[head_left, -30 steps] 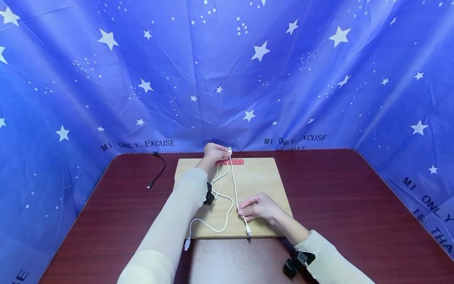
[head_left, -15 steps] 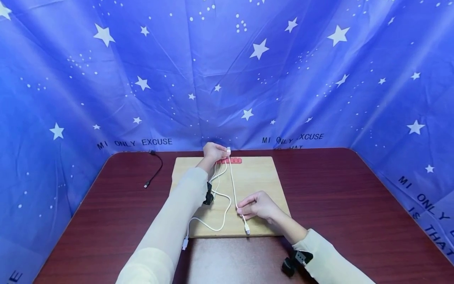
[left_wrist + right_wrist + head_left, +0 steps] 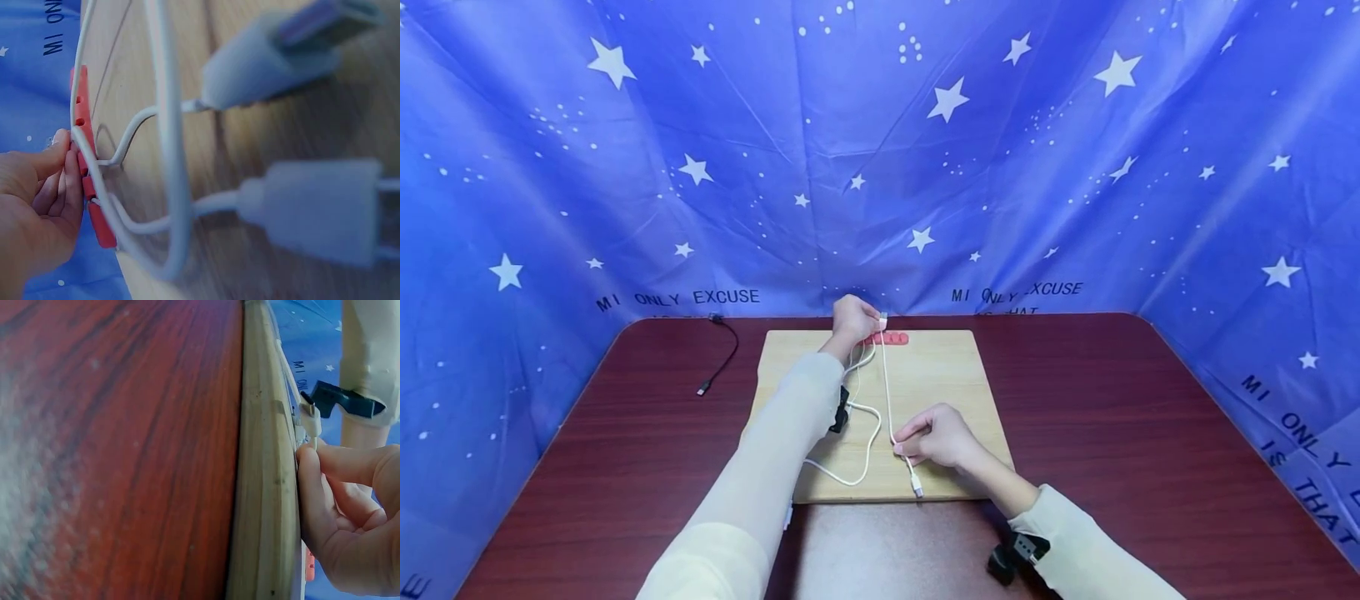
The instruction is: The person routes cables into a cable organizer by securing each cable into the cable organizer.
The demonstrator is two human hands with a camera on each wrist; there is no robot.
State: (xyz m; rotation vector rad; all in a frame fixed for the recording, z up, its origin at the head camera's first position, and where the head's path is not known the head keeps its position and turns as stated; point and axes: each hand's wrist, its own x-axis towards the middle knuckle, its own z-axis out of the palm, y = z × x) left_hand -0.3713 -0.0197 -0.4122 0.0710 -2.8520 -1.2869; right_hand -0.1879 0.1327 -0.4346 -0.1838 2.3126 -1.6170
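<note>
A wooden board (image 3: pixel 940 375) lies on the dark red table (image 3: pixel 1112 433). A red cable clip strip (image 3: pixel 891 338) sits at the board's far edge. My left hand (image 3: pixel 853 318) pinches a white cable (image 3: pixel 886 375) near its far plug, right at the strip (image 3: pixel 87 181). My right hand (image 3: pixel 928 437) pinches the same cable near its other plug (image 3: pixel 917 489), close to the board's near edge. A second white cable (image 3: pixel 861 446) loops across the board. In the right wrist view the fingers (image 3: pixel 340 506) hold the cable against the board edge (image 3: pixel 265 487).
A black cable (image 3: pixel 721 354) lies on the table at the far left. Blue star-printed cloth (image 3: pixel 880 150) hangs behind and on both sides. The table runs bare to the right of the board.
My right hand has shifted slightly left and nearer along the white cable. The left hand stays at the red strip. The head view has drifted a little.
</note>
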